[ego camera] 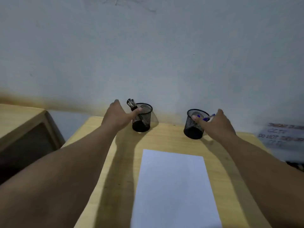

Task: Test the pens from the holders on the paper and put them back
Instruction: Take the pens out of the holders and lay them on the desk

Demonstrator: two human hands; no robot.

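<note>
Two black mesh holders stand at the far edge of the counter (118, 162), close to the wall: the left holder (142, 118) and the right holder (195, 125), well apart from each other. The paper (172, 186) lies flat on the near side, between the forearms, and shows no marks.

The left hand (117, 115) reaches beside the left holder. Its thumb lies across the near rim, touching the dark pens (131, 103) that lean out to the left; whether the other fingers have closed on them I cannot tell, since they are hidden behind the hand.

The right hand (217, 124) is over the right holder's right rim. Its thumb points into the cup and a blue pen (209, 117) lies against the fingers, seemingly pinched, though blur leaves the hold unsure.

The pens should handle as light, stiff, smooth sticks, so a pinch of thumb and forefinger on the upper barrel, clear of the rim, ought to do. The holders look light and open-meshed, and a pen dragged sideways could tip or slide one; a straight lift seems safer. The sheet is thin and may shift under a pen tip unless steadied. Testing appears not yet begun.
</note>
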